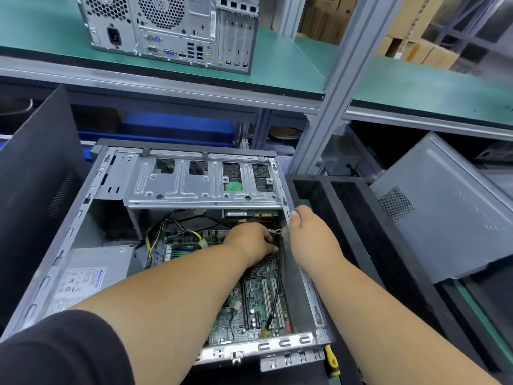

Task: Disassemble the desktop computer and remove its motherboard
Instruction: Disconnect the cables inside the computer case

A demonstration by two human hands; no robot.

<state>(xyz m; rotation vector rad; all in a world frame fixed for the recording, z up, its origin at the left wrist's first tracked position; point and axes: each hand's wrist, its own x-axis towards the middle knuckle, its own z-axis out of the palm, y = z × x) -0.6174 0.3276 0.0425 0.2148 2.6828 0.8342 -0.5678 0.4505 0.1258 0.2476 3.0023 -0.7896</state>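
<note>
An open desktop case (83, 218) lies on its side in front of me. Its green motherboard (258, 309) sits on the case floor, partly hidden by my left forearm. My left hand (249, 240) reaches deep inside near the right wall, fingers curled down at black cables (279, 273); what it holds is hidden. My right hand (308, 232) grips the right wall's top edge, fingers curled over it. A silver drive cage (200, 182) spans the far end. The power supply (91, 273) fills the near left corner.
A second computer tower (172, 29) stands on the green shelf above. A black side panel (36, 176) leans at the left. A black tray (347, 207) and a grey case panel (449, 207) lie at the right. A yellow-handled tool (331, 359) lies by the case's near corner.
</note>
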